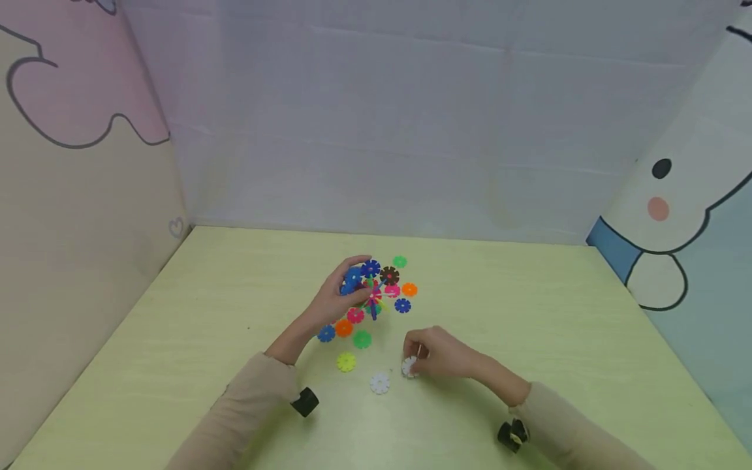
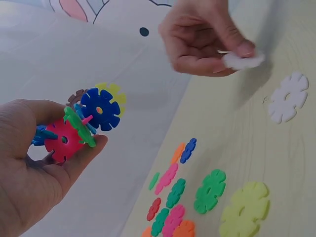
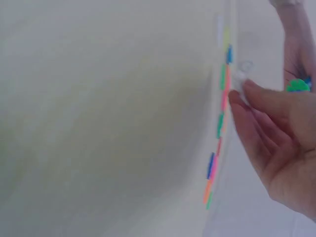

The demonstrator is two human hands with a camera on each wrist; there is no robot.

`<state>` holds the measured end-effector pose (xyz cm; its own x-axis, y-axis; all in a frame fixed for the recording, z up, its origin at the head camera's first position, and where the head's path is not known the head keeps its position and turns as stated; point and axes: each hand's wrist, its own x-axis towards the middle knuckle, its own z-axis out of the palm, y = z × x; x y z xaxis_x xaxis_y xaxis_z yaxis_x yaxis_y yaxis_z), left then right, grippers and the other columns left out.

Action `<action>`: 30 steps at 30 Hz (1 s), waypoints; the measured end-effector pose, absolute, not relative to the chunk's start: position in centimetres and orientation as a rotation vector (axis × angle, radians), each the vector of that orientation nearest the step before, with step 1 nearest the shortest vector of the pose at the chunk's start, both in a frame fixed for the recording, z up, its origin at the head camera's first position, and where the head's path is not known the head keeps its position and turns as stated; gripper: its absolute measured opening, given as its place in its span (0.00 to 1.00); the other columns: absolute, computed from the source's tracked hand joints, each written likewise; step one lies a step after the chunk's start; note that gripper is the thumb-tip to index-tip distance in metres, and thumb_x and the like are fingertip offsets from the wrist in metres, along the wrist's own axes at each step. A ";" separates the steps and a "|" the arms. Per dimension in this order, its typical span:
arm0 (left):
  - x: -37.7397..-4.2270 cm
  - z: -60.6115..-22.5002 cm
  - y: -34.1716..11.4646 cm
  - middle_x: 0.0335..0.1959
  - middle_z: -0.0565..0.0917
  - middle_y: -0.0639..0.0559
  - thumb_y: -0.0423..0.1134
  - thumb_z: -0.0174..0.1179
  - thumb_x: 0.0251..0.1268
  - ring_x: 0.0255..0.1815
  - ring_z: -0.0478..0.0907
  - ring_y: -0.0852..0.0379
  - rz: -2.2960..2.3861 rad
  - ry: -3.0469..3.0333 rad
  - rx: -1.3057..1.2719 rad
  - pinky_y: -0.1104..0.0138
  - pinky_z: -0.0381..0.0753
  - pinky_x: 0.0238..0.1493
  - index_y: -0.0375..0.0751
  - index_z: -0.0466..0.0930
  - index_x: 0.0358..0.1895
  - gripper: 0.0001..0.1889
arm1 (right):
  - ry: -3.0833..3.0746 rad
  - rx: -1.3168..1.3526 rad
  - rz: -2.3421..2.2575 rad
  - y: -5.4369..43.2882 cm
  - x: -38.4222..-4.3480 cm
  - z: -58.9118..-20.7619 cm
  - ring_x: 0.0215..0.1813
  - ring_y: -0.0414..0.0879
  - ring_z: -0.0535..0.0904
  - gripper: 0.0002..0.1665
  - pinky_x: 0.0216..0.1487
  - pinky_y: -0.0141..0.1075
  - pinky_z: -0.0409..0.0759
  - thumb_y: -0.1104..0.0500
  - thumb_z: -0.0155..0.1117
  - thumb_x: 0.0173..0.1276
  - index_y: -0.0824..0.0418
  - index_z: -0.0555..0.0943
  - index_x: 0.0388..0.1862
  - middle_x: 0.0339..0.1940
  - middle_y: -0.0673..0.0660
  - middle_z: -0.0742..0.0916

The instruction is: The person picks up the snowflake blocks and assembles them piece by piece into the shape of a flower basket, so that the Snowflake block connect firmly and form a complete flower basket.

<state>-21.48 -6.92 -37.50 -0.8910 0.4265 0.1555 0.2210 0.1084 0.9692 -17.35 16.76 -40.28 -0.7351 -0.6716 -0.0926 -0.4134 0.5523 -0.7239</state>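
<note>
White disc (image 1: 408,367) is being pinched by the right hand (image 1: 440,352), thumb against fingers. Left hand (image 1: 335,300) is gripping a joined cluster (image 2: 79,126) up off the table (image 1: 482,287), the cluster sitting ahead and left of that disc. Disc is round, so no long axis. Second white disc (image 1: 379,383) is lying flat just left of the right hand, the nearer one. Yellow disc (image 1: 346,362) is lying further left; coloured discs (image 1: 362,339) are spreading beyond. No container is showing.
</note>
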 end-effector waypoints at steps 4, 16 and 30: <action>-21.4 -37.8 -6.4 0.68 0.55 0.49 0.36 0.55 0.63 0.64 0.60 0.45 1.899 2.250 0.637 0.52 0.71 0.55 0.51 0.57 0.66 0.29 | 2.529 -0.651 -1.467 16.4 -18.3 -38.6 0.28 0.50 0.82 0.09 0.27 0.34 0.81 0.68 0.64 0.57 0.68 0.78 0.37 0.31 0.59 0.82; -21.4 -39.1 -5.2 0.68 0.56 0.55 0.39 0.58 0.61 0.69 0.50 0.49 1.935 2.269 0.618 0.46 0.64 0.59 0.59 0.58 0.66 0.30 | 2.589 -0.205 -2.044 14.6 -19.7 -37.6 0.30 0.49 0.84 0.11 0.29 0.34 0.82 0.67 0.64 0.58 0.71 0.77 0.39 0.33 0.64 0.81; -21.2 -38.9 -4.9 0.68 0.53 0.50 0.37 0.53 0.65 0.65 0.59 0.46 1.933 2.248 0.706 0.45 0.62 0.60 0.53 0.52 0.67 0.29 | 2.669 -0.234 -2.035 14.2 -20.3 -37.7 0.28 0.48 0.83 0.09 0.29 0.37 0.82 0.68 0.64 0.57 0.71 0.80 0.37 0.31 0.64 0.84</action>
<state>-21.21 -4.86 -38.87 -0.8884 0.4006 0.2242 0.2817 0.0901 0.9553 -20.30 14.23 -37.71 -0.9657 0.0247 0.2584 -0.2426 0.2681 -0.9323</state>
